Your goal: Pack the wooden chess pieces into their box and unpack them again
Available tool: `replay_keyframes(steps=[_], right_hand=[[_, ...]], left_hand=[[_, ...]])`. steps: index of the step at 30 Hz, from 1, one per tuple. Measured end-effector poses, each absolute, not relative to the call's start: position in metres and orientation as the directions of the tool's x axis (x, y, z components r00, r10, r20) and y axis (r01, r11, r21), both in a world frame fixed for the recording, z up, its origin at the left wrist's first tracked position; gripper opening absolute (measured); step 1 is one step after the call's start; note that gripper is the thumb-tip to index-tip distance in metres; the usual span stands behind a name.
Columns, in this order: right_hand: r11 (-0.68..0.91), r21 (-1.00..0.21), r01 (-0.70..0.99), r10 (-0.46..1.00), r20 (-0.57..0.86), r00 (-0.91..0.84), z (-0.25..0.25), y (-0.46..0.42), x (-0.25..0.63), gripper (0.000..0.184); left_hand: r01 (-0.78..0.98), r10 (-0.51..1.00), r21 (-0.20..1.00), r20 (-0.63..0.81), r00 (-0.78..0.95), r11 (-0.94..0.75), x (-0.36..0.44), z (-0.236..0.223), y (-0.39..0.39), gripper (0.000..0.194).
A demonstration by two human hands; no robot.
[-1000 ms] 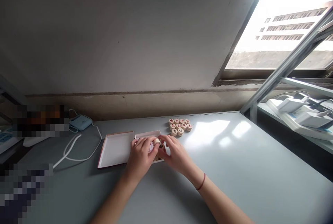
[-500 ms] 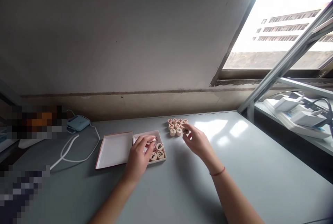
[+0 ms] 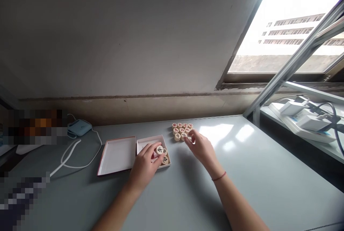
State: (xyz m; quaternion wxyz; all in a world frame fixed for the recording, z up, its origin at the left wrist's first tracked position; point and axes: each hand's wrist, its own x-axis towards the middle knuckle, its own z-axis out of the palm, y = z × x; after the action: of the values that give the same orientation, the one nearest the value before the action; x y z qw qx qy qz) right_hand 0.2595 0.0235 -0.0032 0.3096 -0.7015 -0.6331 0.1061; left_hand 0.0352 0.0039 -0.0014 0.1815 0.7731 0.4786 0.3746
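A small open box (image 3: 149,140) lies on the grey table with a few round wooden chess pieces in its near right corner. My left hand (image 3: 145,164) rests in the box and pinches one piece (image 3: 159,149) between thumb and fingers. The box's flat lid (image 3: 117,155) lies just left of it. Behind and to the right, a cluster of several chess pieces (image 3: 181,131) sits on the table. My right hand (image 3: 202,147) reaches the cluster's near right edge, fingers curled over a piece there; what they grip is hidden.
A white cable (image 3: 77,152) loops left of the lid to a small blue device (image 3: 79,127). Along the right, a gap drops behind the table (image 3: 242,173) edge to a sill with white power adapters (image 3: 303,116). A wall stands close behind.
My right hand left the box, carried a piece to the cluster and now sits at its near edge. My left hand has lifted a piece inside the box.
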Motion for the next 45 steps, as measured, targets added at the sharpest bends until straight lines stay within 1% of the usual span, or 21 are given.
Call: replay_keyframes(steps=[2,3,4,8,10,12,15,17,19,23,27,31,36,39,42,44,45], right_hand=[[0.174,-0.681,0.711,0.962,0.272,0.025,0.005,0.014,0.235,0.026],[0.250,-0.726,0.641,0.963,0.257,-0.084,0.008,0.008,0.221,0.025],[0.291,-0.756,0.586,0.956,0.242,-0.163,0.011,0.002,0.209,0.022],[0.315,-0.793,0.522,0.949,0.242,-0.205,0.012,-0.008,0.187,0.012],[0.309,-0.795,0.522,0.951,0.246,-0.188,0.012,-0.003,0.197,0.013],[0.270,-0.763,0.588,0.959,0.266,-0.095,0.011,0.006,0.219,0.014],[0.125,-0.662,0.739,0.947,0.301,0.109,0.008,0.019,0.256,0.014],[0.044,-0.578,0.815,0.937,0.306,0.166,0.002,0.025,0.274,0.014],[-0.005,-0.509,0.861,0.939,0.294,0.179,-0.005,0.027,0.284,0.016],[-0.047,-0.408,0.912,0.956,0.247,0.160,-0.016,0.027,0.282,0.017],[-0.112,-0.343,0.932,0.970,0.166,0.178,-0.018,0.028,0.277,0.020],[-0.142,-0.332,0.933,0.964,0.169,0.207,-0.018,0.030,0.275,0.020],[-0.155,-0.367,0.917,0.957,0.174,0.231,-0.019,0.032,0.274,0.017],[-0.151,-0.376,0.915,0.958,0.173,0.229,-0.017,0.031,0.275,0.016],[-0.116,-0.399,0.910,0.945,0.238,0.225,-0.012,0.029,0.274,0.017],[-0.037,-0.475,0.879,0.942,0.276,0.189,-0.008,0.026,0.266,0.019],[0.020,-0.531,0.847,0.952,0.269,0.146,-0.006,0.024,0.260,0.020]], left_hand=[[0.606,0.863,0.620,0.420,0.280,-0.498,0.036,-0.003,0.004,0.025],[0.606,0.853,0.606,0.430,0.296,-0.516,0.035,-0.005,0.004,0.025],[0.606,0.841,0.590,0.442,0.311,-0.534,0.035,-0.006,0.004,0.025],[0.614,0.807,0.536,0.481,0.342,-0.579,0.035,-0.012,0.005,0.031],[0.623,0.800,0.517,0.488,0.349,-0.587,0.036,-0.012,0.005,0.031],[0.638,0.799,0.498,0.483,0.358,-0.587,0.036,-0.009,0.004,0.033],[0.656,0.796,0.470,0.470,0.380,-0.591,0.037,-0.005,0.003,0.027],[0.660,0.791,0.453,0.467,0.397,-0.599,0.036,-0.003,0.003,0.022],[0.664,0.788,0.444,0.464,0.404,-0.602,0.035,-0.003,0.004,0.021],[0.671,0.793,0.440,0.455,0.405,-0.596,0.034,-0.004,0.005,0.020],[0.677,0.800,0.444,0.446,0.402,-0.588,0.035,-0.004,0.005,0.021],[0.674,0.806,0.458,0.442,0.394,-0.580,0.035,-0.004,0.005,0.020],[0.677,0.812,0.462,0.433,0.392,-0.573,0.034,-0.004,0.006,0.020],[0.713,0.807,0.408,0.444,0.391,-0.570,0.032,-0.005,0.008,0.021],[0.784,0.823,0.321,0.415,0.387,-0.531,0.031,-0.006,0.011,0.024],[0.823,0.849,0.282,0.359,0.387,-0.494,0.033,-0.004,0.012,0.026],[0.837,0.863,0.270,0.326,0.387,-0.477,0.034,-0.003,0.013,0.027]])
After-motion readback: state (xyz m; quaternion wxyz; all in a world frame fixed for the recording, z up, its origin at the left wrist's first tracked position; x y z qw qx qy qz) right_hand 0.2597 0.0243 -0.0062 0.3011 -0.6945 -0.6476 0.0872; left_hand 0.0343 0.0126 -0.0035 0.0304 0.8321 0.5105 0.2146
